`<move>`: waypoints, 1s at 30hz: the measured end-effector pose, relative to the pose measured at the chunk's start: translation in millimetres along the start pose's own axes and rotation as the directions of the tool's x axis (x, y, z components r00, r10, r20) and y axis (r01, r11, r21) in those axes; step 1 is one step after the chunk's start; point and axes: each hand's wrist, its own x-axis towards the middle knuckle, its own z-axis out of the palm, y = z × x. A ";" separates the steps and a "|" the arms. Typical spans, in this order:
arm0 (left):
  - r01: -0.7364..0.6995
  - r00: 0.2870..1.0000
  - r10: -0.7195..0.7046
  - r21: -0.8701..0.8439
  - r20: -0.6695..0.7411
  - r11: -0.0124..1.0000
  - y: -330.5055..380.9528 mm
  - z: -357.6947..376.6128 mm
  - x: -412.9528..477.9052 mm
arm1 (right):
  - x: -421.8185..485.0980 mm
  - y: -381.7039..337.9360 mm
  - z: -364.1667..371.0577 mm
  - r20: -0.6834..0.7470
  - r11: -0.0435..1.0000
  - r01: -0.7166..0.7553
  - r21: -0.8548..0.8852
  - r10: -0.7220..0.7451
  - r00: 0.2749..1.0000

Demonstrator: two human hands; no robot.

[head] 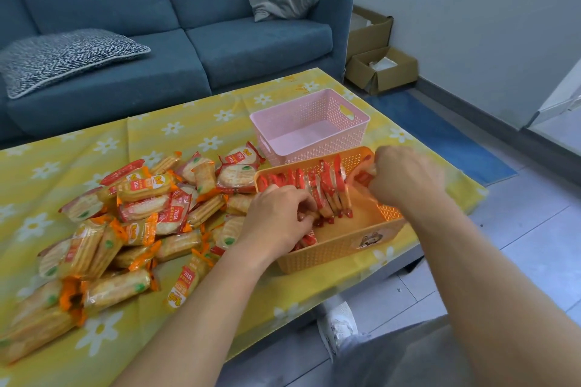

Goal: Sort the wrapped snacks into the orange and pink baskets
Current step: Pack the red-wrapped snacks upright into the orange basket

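Centre right, red-wrapped snacks (327, 192) stand on edge in the orange basket (339, 247); left hand (276, 217) and right hand (405, 179) each pinch one, fingertips hidden.

Home living room: sofa (176, 19), cushions (67, 58).

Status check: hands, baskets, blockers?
Left hand and right hand both grip red-wrapped snacks inside orange plastic basket. Pink plastic basket holds nothing visible. Loose snack pile alongside; no obstruction.

The tablecloth (151, 138) is yellow with white daisies. The wrapped snacks (144, 188) are red or orange, the sofa (251, 41) blue.
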 end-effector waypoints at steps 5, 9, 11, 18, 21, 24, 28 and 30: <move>0.055 0.998 -0.059 -0.102 -0.035 0.993 2.2 -0.4 -2.0 | -7.8 -5.7 -22.6 0.053 0.884 0.143 0.446 -0.186 0.981; 0.009 1.000 -0.012 -0.179 -0.013 0.984 2.6 -1.2 -6.1 | -6.8 -26.1 4.3 0.267 0.894 0.200 0.400 -0.322 0.908; -0.023 1.000 0.019 -0.150 -0.024 0.988 2.0 -0.8 -8.5 | -4.4 -32.1 13.8 0.259 0.902 0.195 0.384 -0.308 0.915; -0.098 0.993 0.084 -0.170 -0.086 0.981 -0.8 0.6 -12.4 | -13.0 -41.2 18.8 0.205 0.900 0.081 0.429 -0.184 0.961; -0.094 0.991 0.075 -0.174 -0.114 0.980 -1.5 0.4 -12.5 | -12.4 -39.4 15.7 0.279 0.834 -0.008 0.552 -0.176 0.944; -0.070 0.993 0.056 -0.140 -0.100 0.988 -2.3 0.3 -12.5 | -12.8 -39.0 16.3 0.349 0.820 -0.026 0.572 -0.215 0.912; 0.028 0.998 -0.029 0.022 0.047 0.999 -4.3 1.2 -8.2 | -16.9 -43.9 23.9 0.469 0.872 -0.004 0.490 -0.260 0.844; 0.004 1.000 -0.004 0.024 0.017 1.000 -3.8 -0.5 -3.4 | -19.4 -45.9 23.6 0.510 0.899 0.054 0.434 -0.294 0.808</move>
